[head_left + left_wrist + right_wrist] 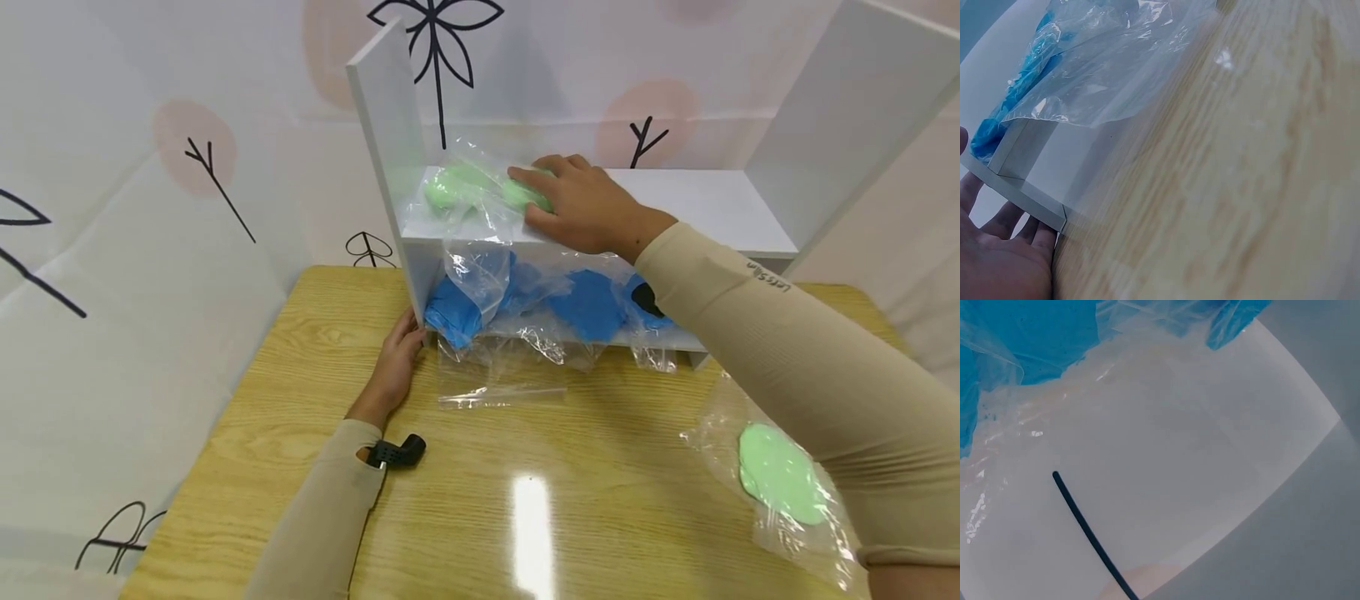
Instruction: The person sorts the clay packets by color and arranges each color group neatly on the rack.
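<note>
A white two-level shelf (675, 196) stands on the wooden table. On its upper board lies a clear plastic bag of light green, dough-like material (453, 185), its loose end hanging over the front edge. My right hand (588, 204) rests with spread fingers on a second green bag (519, 196) beside it, covering part of it. At the lower left, my left hand (393, 362) holds the side panel (1029, 203), fingers along its outer face and thumb near the front edge. Bags of blue material (588, 304) fill the lower board, with clear ends drooping over the front.
Another green bag (783, 475) lies flat on the table (600, 500) at the right, under my forearm. A patterned cloth (187, 292) hangs behind and to the left. The shelf's tall right panel (847, 125) rises beyond my right arm.
</note>
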The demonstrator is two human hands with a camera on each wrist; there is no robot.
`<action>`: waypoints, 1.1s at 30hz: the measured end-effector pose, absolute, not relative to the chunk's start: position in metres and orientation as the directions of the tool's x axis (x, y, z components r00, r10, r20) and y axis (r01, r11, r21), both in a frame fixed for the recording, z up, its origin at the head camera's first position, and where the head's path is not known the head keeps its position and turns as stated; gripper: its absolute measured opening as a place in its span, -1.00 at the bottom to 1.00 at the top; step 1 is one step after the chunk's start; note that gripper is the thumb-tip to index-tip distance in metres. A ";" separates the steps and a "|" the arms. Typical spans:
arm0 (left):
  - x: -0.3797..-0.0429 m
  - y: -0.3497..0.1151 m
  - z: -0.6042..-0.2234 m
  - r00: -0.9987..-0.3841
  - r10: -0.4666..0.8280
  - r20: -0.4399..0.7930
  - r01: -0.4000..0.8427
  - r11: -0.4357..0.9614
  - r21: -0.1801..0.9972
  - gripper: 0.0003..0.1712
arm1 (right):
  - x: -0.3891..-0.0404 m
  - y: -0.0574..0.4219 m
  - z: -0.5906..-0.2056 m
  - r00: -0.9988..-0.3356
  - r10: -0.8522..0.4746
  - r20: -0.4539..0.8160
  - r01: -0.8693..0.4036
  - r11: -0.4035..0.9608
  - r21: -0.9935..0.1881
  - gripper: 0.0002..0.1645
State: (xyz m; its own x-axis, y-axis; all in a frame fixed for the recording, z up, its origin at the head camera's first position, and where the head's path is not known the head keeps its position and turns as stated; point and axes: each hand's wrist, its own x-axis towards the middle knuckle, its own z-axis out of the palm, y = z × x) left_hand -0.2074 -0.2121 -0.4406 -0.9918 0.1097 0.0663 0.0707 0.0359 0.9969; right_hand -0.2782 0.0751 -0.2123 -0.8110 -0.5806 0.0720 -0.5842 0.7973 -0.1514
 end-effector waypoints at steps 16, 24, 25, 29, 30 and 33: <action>-0.211 -0.207 -0.441 -0.990 0.120 0.078 0.083 0.035 0.996 -0.36 | -0.266 0.090 -0.208 -0.765 -0.600 0.233 -0.627 0.777 -0.054 -0.20; -0.207 -0.204 -0.431 -0.990 0.125 0.058 0.062 0.025 0.998 -0.34 | -0.234 0.109 -0.223 -0.529 -0.643 0.554 -0.745 0.664 0.058 -0.28; -0.205 -0.204 -0.427 -0.990 0.131 0.054 0.058 0.024 0.998 -0.34 | -0.229 0.113 -0.225 -0.502 -0.644 0.578 -0.756 0.651 0.069 -0.28; -0.200 -0.202 -0.411 -0.988 0.150 0.044 0.051 0.040 0.998 -0.33 | -0.210 0.128 -0.236 -0.440 -0.645 0.625 -0.781 0.618 0.087 -0.25; -0.201 -0.202 -0.410 -0.988 0.150 0.046 0.053 0.045 0.998 -0.33 | -0.206 0.132 -0.238 -0.436 -0.646 0.627 -0.786 0.613 0.085 -0.25; -0.202 -0.201 -0.409 -0.988 0.148 0.045 0.053 0.051 0.997 -0.33 | -0.193 0.143 -0.247 -0.418 -0.646 0.639 -0.799 0.596 0.080 -0.26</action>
